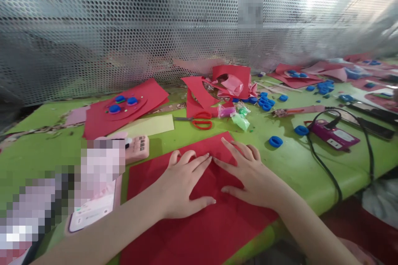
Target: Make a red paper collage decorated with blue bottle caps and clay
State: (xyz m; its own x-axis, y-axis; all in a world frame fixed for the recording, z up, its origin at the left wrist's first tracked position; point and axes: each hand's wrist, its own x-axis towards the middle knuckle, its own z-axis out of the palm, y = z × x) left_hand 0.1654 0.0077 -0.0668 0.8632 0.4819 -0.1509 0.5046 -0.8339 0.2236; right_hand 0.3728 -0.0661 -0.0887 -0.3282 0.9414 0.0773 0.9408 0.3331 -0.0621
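Note:
A large sheet of red paper (192, 240) lies on the green table in front of me and reaches over its near edge. My left hand (183, 186) rests on the sheet, thumb stretched out, two fingers extended and the others bent. On the right part of the same sheet, my right hand (245, 174) is spread, its fingers apart. The index fingertips of both hands nearly meet near the middle. Beyond the sheet lie scissors (202, 120) with red handles. Beside them are small clear bags of pink clay (226, 111) and green clay (240, 121).
Left of the sheet are a phone (93, 211) and a pink device with buttons (139, 148). Red paper (155, 93) with blue caps lies behind. A purple power strip (335, 134) with a black cable and blue rings (275, 141) are at right. Perforated metal (155, 20) stands at the back.

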